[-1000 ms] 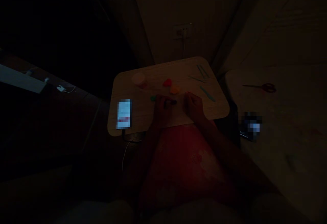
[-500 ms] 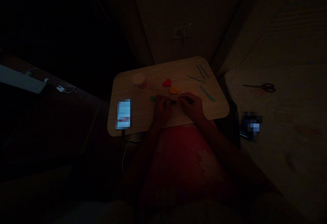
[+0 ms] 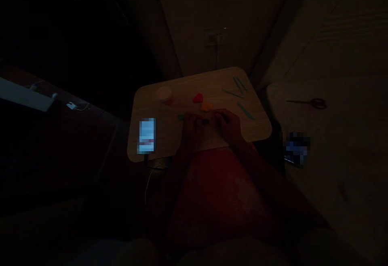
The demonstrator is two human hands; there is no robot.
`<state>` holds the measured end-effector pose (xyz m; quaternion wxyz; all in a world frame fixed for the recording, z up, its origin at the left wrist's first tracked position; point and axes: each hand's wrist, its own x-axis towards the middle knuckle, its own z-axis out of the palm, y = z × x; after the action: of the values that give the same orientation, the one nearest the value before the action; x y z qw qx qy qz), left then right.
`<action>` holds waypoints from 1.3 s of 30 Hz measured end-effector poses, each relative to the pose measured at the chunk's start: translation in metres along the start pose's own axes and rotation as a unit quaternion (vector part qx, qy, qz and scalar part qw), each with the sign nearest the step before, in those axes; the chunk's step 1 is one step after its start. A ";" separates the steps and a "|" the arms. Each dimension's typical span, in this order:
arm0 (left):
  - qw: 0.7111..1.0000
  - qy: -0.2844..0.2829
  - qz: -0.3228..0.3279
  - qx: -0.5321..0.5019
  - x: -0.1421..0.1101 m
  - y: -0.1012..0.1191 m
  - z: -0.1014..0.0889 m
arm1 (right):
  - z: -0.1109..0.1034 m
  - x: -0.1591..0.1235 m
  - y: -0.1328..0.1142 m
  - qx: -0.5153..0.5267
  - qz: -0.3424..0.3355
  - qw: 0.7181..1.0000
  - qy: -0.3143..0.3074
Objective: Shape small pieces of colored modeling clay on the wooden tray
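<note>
"What have the hands got?"

"The left hand (image 3: pixel 192 130) and the right hand (image 3: pixel 228 127) are curled inward, fingertips close together, at a small dark piece (image 3: pixel 205 121) near the front edge of the wood-grain tabletop (image 3: pixel 151 104). It's too dim to tell whether either hand grips it or only touches it."

"How is fiddly work like that best done?"

"With the fingertips alone, I'd say, wrists low and steady. The wrists are low now, just behind that front edge, with the forearms angled in over a red cloth (image 3: pixel 212 193) on the lap."

"What's around them?"

"A green clay lump (image 3: pixel 181 117) sits just beside the left hand. Ahead lie a red heart-shaped clay piece (image 3: pixel 198 98) and an orange clay piece (image 3: pixel 207 106). Teal modelling tools (image 3: pixel 246 111) lie toward the right edge, a small tub (image 3: pixel 165 95) stands near the far left corner, and a blurred phone (image 3: pixel 147 136) lies by the left edge."
</note>
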<state>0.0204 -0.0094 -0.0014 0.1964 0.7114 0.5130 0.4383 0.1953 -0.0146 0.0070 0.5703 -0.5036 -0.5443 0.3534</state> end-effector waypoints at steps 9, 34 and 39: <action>1.000 -0.002 -0.005 -0.009 0.000 0.004 -0.002 | 0.001 0.001 0.003 -0.026 0.001 1.000 0.008; 1.000 -0.012 0.001 -0.003 0.000 0.006 -0.005 | 0.000 0.001 -0.001 -0.012 0.004 1.000 0.001; 1.000 -0.007 0.004 -0.008 0.000 0.004 -0.004 | 0.000 0.000 0.000 -0.014 0.005 1.000 0.003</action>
<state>0.0197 -0.0117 0.0034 0.2044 0.7148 0.5054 0.4381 0.1955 -0.0145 0.0066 0.5631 -0.5149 -0.5451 0.3474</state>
